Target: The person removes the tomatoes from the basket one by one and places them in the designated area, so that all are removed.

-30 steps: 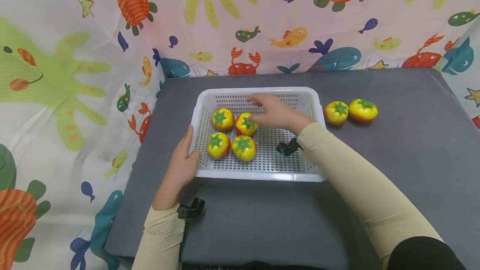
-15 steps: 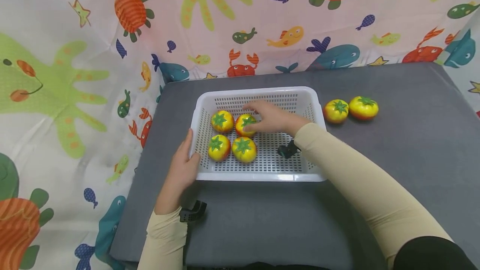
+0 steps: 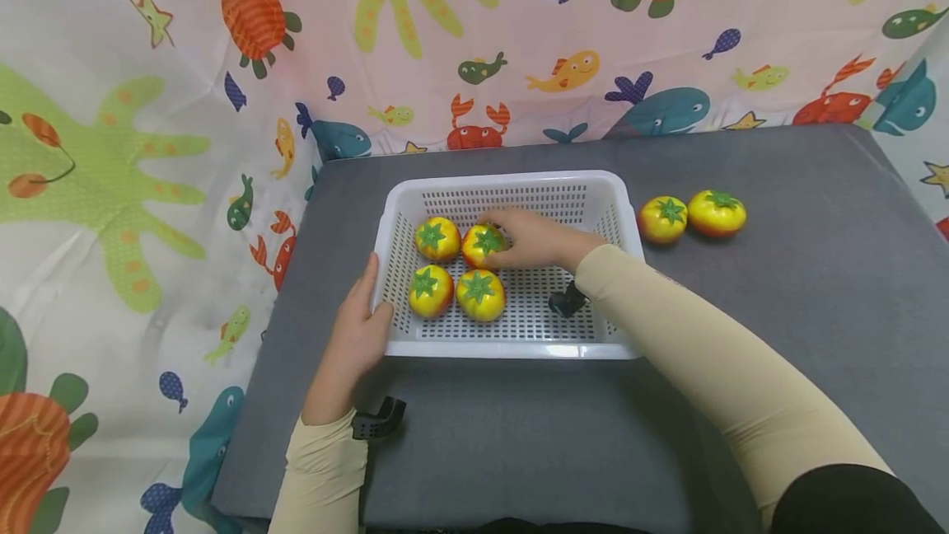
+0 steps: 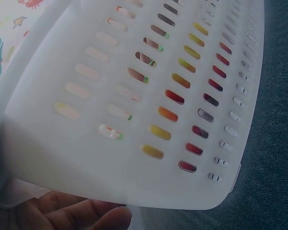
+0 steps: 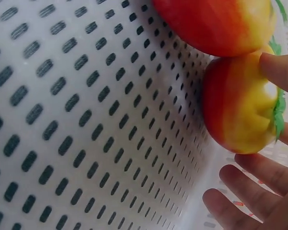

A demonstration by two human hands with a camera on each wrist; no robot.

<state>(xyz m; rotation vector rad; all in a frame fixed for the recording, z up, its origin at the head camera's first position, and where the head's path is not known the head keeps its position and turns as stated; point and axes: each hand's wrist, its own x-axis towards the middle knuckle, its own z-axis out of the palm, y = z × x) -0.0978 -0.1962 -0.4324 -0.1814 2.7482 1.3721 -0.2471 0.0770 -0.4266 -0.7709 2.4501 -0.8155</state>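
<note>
A white perforated plastic basket [image 3: 511, 349] holds several yellow-red toy tomatoes with green star-shaped tops. My right hand [image 3: 530, 239] grips the back right toy tomato [image 3: 482, 244] in the basket, fingers round its far side and thumb at its near side. In the right wrist view the thumb and fingers [image 5: 259, 191] lie around this toy tomato [image 5: 240, 103], with another one [image 5: 221, 24] beside it. My left hand [image 3: 354, 340] holds the basket's left end, thumb at the rim. The left wrist view shows the basket's outer wall [image 4: 86, 167] and a few fingers below it, partly hidden.
Two more toy tomatoes, one at left [image 3: 662, 219] and one at right [image 3: 716, 214], sit on the grey table [image 3: 778, 287] just right of the basket. A curtain [image 3: 415, 7] printed with sea animals hangs behind and to the left.
My right hand has lowered onto the back right toy tomato, and its fingers have closed round it. The left hand stays at the basket's left end.
</note>
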